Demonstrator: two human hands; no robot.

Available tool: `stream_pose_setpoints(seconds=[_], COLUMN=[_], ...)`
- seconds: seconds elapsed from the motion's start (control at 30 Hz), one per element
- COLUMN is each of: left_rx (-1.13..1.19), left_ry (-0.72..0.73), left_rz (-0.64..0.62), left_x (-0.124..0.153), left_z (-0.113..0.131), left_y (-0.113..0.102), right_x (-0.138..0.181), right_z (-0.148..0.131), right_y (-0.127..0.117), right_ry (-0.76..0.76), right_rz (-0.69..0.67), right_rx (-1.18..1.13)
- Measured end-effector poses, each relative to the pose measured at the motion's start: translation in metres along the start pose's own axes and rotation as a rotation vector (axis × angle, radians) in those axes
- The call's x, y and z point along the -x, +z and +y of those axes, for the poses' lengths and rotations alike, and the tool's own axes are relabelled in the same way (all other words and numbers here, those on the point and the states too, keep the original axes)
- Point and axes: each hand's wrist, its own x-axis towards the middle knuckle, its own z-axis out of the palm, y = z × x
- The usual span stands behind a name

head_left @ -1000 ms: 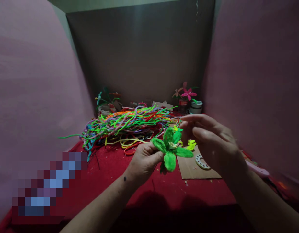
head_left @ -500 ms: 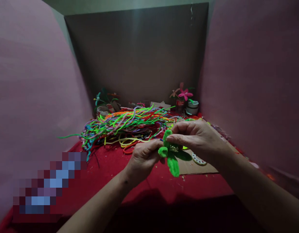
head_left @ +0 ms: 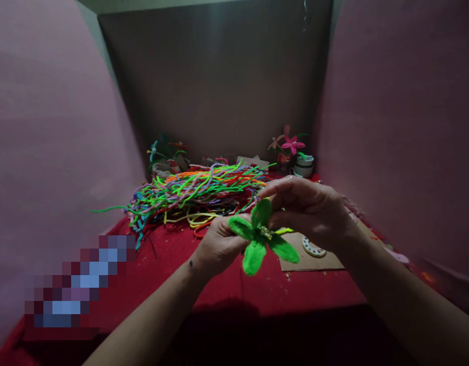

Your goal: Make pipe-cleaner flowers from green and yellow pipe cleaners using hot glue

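Observation:
A bright green pipe-cleaner flower with several looped petals is held up over the red table in the middle of the head view. My left hand is closed around the flower from behind and below. My right hand reaches in from the right, its fingertips pinched on the upper petal and the yellow-green piece near the flower's centre.
A big heap of many-coloured pipe cleaners lies behind the hands. A cardboard piece with a tape roll sits at the right. Finished flowers and small pots stand at the back. Pink and brown walls enclose three sides.
The flower has turned so its petals spread open toward me again. My right hand has lifted slightly and shifted its pinch to the upper petal.

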Motion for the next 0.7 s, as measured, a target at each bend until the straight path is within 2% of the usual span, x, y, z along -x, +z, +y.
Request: stream_pose_setpoints(seconds=[0.23, 0.37, 0.47, 0.57, 0.7], left_rx=[-0.158, -0.175, -0.163, -0.146, -0.004], left_ry=[0.075, 0.099, 0.128, 0.127, 0.102], left_rz=[-0.014, -0.076, -0.076, 0.013, 0.110], left_x=[-0.006, -0.009, -0.010, -0.012, -0.024], left_z=[-0.010, -0.012, -0.011, -0.007, -0.002], left_y=[-0.006, -0.006, -0.006, -0.009, -0.014], right_x=[-0.003, -0.008, -0.013, -0.017, -0.022], right_z=[-0.002, -0.005, -0.005, -0.002, 0.016], right_y=[-0.002, 0.001, 0.002, -0.003, -0.022], right_ry=[0.243, 0.260, 0.241, 0.194, 0.068], right_rz=[-0.044, -0.131, -0.163, -0.072, 0.253], right_rx=[0.047, 0.218, 0.341, 0.281, 0.104])
